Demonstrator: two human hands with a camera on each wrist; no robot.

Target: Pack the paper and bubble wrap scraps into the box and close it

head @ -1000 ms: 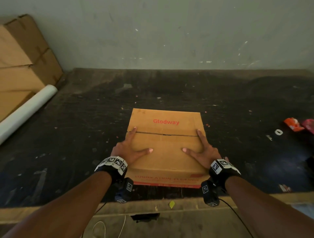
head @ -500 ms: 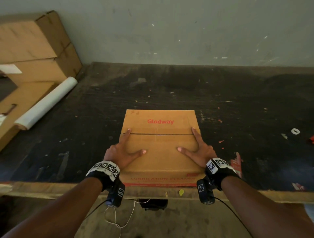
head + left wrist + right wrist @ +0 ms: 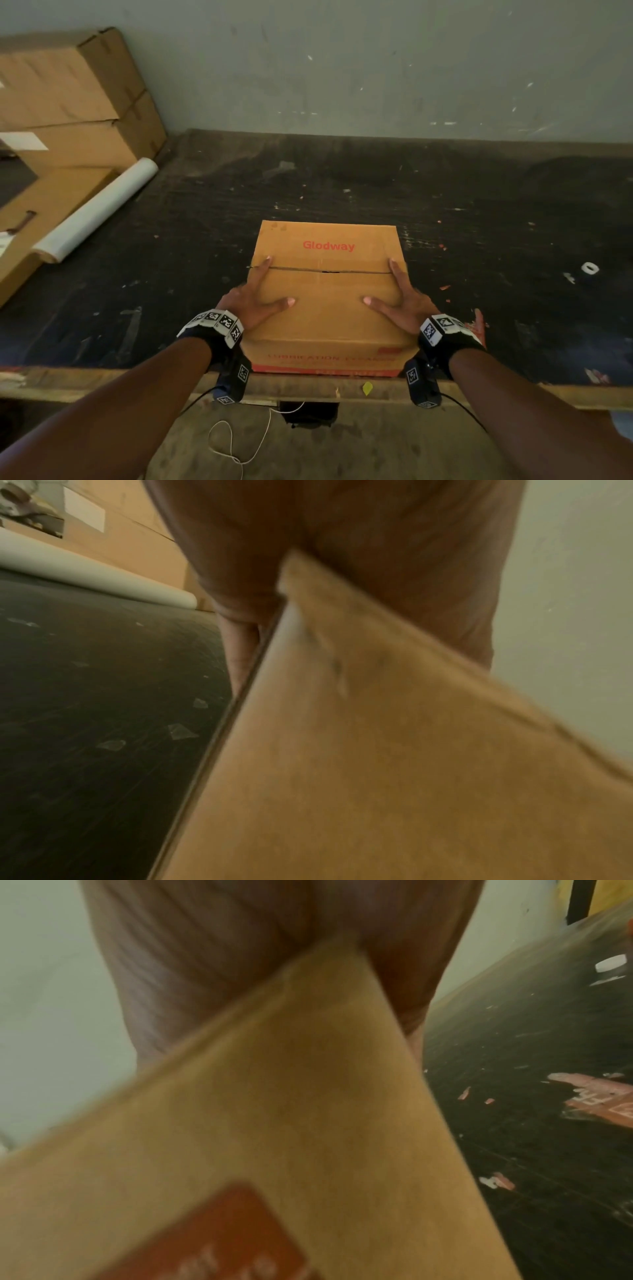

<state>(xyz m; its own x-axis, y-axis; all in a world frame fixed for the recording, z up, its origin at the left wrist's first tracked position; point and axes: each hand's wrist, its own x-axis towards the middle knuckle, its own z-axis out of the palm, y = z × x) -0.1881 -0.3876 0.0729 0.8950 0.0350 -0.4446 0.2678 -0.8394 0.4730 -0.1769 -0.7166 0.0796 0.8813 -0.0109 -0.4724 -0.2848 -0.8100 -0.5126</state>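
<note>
Head view: the box sits on the dark bench, at the near edge and roughly centred. Both top flaps are folded down flat; the seam between them runs left to right across the lid, with a small gap near its middle. The far flap carries the red word "Glodway". Red print also marks the near side wall.

The left hand lies flat on the near flap at the left edge of the box. Its fingers are straight and spread, the index finger reaches the seam, and the thumb points inward across the lid. The right hand mirrors this at the right edge. Neither hand curls round anything; both press the lid with extended fingers.

Left wrist view: the palm of the left hand bears on the near left corner of the box. Right wrist view: the right hand bears on the near right corner of the box, beside a red label.

Surroundings: stacked cartons stand at the far left, with a white roll lying beside them. A small white ring lies on the bench to the right, well apart from the box. Small red and white flecks are scattered over the bench surface.
</note>
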